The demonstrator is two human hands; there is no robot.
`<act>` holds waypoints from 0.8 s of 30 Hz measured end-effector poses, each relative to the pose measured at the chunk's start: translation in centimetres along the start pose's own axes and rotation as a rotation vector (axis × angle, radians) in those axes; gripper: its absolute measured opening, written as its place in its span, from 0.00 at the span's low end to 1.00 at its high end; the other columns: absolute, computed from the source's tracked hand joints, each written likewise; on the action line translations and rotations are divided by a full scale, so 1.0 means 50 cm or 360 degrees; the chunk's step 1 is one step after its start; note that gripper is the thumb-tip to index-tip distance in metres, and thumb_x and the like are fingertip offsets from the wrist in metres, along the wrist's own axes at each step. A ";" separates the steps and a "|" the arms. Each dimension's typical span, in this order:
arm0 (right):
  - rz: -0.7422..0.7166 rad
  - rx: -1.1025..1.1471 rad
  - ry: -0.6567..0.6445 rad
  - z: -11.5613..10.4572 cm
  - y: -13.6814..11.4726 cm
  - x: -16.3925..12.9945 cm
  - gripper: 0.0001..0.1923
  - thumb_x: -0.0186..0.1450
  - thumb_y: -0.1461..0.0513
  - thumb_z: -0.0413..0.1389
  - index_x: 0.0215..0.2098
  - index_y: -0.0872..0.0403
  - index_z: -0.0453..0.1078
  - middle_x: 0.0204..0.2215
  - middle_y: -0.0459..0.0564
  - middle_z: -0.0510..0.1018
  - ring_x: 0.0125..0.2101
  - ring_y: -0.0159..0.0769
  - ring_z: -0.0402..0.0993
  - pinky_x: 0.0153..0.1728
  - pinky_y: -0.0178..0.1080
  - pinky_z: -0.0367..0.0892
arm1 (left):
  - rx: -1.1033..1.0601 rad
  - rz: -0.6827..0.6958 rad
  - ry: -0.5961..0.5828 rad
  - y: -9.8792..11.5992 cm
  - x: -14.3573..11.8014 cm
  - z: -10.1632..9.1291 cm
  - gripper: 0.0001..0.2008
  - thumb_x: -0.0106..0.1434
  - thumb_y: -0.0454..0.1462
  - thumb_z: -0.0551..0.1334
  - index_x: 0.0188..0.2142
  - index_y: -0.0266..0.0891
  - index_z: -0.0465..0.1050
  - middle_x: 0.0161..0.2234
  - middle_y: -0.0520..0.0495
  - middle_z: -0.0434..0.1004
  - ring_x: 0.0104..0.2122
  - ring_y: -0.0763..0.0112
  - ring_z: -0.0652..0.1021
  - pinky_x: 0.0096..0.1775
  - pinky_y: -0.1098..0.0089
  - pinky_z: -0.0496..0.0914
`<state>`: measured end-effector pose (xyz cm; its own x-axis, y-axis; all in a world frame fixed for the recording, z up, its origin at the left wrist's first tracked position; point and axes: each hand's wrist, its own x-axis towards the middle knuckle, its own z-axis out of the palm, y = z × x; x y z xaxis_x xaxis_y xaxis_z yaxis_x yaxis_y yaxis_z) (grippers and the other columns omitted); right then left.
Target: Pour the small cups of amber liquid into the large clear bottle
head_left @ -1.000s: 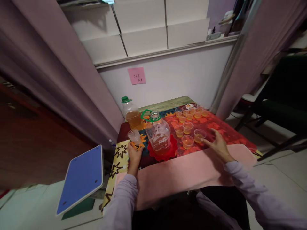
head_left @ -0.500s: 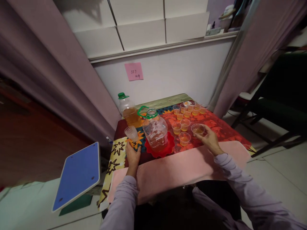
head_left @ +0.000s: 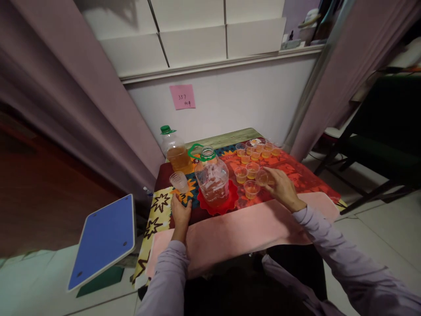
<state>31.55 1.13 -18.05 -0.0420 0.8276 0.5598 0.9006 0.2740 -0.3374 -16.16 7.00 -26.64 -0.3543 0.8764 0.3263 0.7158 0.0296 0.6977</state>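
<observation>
My left hand (head_left: pixel 180 212) holds an empty clear plastic cup (head_left: pixel 179 181) tilted above the table's left side. My right hand (head_left: pixel 282 188) is closed around a small clear cup of amber liquid (head_left: pixel 262 177) in the front group of filled cups. Between my hands stands a large clear jug (head_left: pixel 212 178) with a green rim and handle, its neck uncapped, on a red mat (head_left: pixel 215 203). Two more filled cups (head_left: pixel 246 171) stand just left of the one I hold, and another (head_left: pixel 251 189) sits in front.
A second bottle with a green cap (head_left: pixel 173 150), half full of amber liquid, stands at the back left. Several filled cups (head_left: pixel 258 149) cluster at the table's far edge. A pink cloth (head_left: pixel 243 230) covers the near edge. A blue board (head_left: pixel 103 240) leans left; a dark chair (head_left: pixel 378 145) stands right.
My right hand moved in from the red cloth, closed on the front right cup and shifted it left toward the others. My left hand kept holding the empty cup.
</observation>
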 end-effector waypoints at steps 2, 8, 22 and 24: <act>-0.0036 -0.0001 0.0026 -0.002 -0.003 0.002 0.34 0.65 0.62 0.61 0.70 0.53 0.69 0.59 0.64 0.82 0.57 0.61 0.79 0.56 0.59 0.78 | -0.0020 0.0020 0.0022 -0.003 0.000 0.003 0.38 0.61 0.39 0.72 0.69 0.40 0.65 0.61 0.36 0.77 0.66 0.48 0.76 0.72 0.45 0.67; -0.0202 -0.0056 0.0028 -0.012 -0.002 0.012 0.28 0.67 0.65 0.59 0.66 0.53 0.71 0.59 0.64 0.82 0.58 0.61 0.79 0.60 0.60 0.77 | -0.0029 0.0039 0.0051 -0.011 -0.002 0.009 0.36 0.61 0.39 0.72 0.67 0.39 0.67 0.60 0.35 0.77 0.65 0.47 0.76 0.71 0.44 0.68; -0.0486 -0.0226 0.0034 -0.028 -0.025 0.036 0.25 0.76 0.66 0.52 0.69 0.51 0.74 0.66 0.60 0.82 0.66 0.54 0.77 0.68 0.59 0.70 | -0.0028 0.0050 0.0050 -0.020 0.002 0.011 0.37 0.60 0.40 0.72 0.67 0.39 0.66 0.60 0.35 0.77 0.65 0.46 0.77 0.71 0.44 0.68; -0.0511 -0.0197 0.0013 -0.025 -0.027 0.036 0.25 0.77 0.66 0.51 0.69 0.50 0.74 0.66 0.59 0.81 0.67 0.53 0.76 0.69 0.59 0.69 | -0.0026 0.0053 0.0047 -0.020 0.002 0.011 0.37 0.60 0.40 0.72 0.67 0.38 0.67 0.61 0.34 0.77 0.66 0.46 0.77 0.71 0.44 0.68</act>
<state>30.81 1.64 -15.63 -0.3288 0.7047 0.6287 0.8877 0.4578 -0.0489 -16.58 7.30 -27.66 -0.3484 0.8621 0.3679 0.7177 -0.0072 0.6963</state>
